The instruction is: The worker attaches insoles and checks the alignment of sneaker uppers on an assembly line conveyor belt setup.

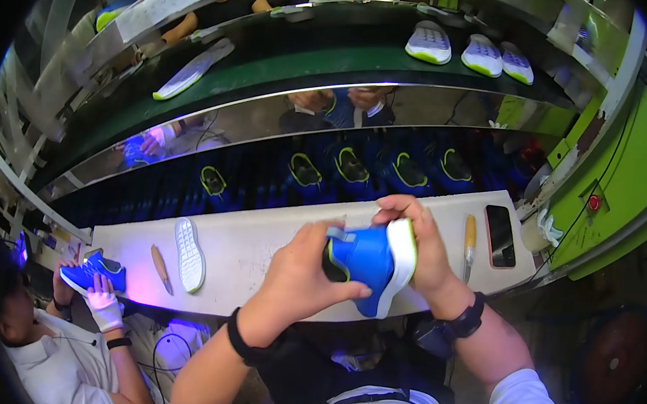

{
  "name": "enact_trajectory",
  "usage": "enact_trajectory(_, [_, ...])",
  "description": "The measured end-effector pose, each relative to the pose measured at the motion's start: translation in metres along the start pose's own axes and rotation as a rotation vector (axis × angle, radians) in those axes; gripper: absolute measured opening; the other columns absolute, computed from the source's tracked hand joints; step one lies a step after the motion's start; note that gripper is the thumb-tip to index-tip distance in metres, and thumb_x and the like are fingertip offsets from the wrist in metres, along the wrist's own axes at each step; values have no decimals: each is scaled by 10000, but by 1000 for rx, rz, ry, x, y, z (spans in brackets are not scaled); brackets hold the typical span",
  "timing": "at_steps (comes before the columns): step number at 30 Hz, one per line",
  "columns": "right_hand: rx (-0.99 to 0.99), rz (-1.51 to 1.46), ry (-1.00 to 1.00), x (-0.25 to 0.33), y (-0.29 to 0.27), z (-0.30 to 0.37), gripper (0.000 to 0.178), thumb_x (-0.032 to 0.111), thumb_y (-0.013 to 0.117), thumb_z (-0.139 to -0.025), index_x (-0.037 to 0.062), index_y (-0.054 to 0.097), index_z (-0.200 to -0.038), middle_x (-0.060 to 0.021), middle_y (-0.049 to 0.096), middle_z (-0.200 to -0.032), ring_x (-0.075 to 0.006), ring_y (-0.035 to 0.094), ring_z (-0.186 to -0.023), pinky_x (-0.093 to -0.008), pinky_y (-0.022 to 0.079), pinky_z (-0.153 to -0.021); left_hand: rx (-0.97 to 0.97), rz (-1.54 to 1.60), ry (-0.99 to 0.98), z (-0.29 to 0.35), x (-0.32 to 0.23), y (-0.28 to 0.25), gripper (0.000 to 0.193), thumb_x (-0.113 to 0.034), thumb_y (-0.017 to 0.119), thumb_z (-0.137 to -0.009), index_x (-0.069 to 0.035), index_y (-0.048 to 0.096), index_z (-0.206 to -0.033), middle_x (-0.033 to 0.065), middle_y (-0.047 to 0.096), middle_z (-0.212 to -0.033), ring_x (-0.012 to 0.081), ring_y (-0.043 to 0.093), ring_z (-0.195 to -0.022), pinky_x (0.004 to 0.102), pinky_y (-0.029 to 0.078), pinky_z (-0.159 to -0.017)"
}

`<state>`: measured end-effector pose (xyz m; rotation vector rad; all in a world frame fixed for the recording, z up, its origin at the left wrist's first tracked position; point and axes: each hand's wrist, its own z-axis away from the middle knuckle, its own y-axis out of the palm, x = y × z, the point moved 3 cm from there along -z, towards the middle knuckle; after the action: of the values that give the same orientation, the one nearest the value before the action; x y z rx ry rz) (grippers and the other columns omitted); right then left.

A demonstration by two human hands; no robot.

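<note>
A blue shoe (362, 253) with a white sole (401, 259) is held up over the near edge of the bench, its sole side turned to the right. My left hand (304, 268) grips the heel and collar, with the thumb lying along the blue upper. On the other side, my right hand (428, 251) is wrapped round the white sole, fingers over its top edge. Sole and upper touch; whether they are bonded I cannot tell. The inside of the shoe is mostly hidden by my left hand.
On the pale bench (250, 249) lie a loose white sole (189, 256), a wooden-handled tool (161, 268), a brush (470, 242) and a phone (500, 237). Several blue shoes (351, 164) stand behind, below a green belt (296, 80) carrying soles. A co-worker's gloved hand (105, 307) holds another shoe.
</note>
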<state>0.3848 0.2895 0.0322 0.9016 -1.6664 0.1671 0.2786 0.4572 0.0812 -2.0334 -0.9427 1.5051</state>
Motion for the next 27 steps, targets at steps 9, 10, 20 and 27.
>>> enact_trajectory(9, [326, 187, -47, 8, 41, 0, 1001, 847, 567, -795, 0, 489, -1322, -123, 557, -1211, -230, 546, -1159, -367, 427, -1012, 220, 140, -172, 19, 12, -25, 785, -330, 971, -536, 12, 636, -1158, 123, 722, -1006, 199, 696, -930, 334, 539, -870])
enact_trajectory(10, [363, 200, -36, 8, 44, -2, 917, 743, 645, -797, 6, 492, -1320, -134, 562, -1206, -236, 560, -1139, -371, 442, -990, 223, 130, -178, 21, 14, -26, 785, -330, 971, -536, 12, 636, -1158, 123, 722, -1006, 199, 696, -930, 334, 539, -870])
enact_trajectory(20, [219, -51, 82, -33, 59, -17, 525, 284, 717, -762, 48, 554, -1202, -101, 601, -1145, -188, 582, -1081, -346, 448, -990, 100, 402, -336, 43, 67, -24, 774, -333, 984, -565, 25, 645, -1161, 94, 724, -993, 152, 689, -916, 309, 550, -858])
enact_trajectory(27, [-230, -947, 145, -71, 47, -7, 506, 271, 673, -717, 65, 562, -1165, -100, 609, -1129, -263, 617, -1124, -397, 477, -1038, -35, 472, -380, 72, 96, -21, 815, -357, 974, -583, 53, 617, -1189, 103, 712, -1055, 169, 684, -963, 325, 551, -893])
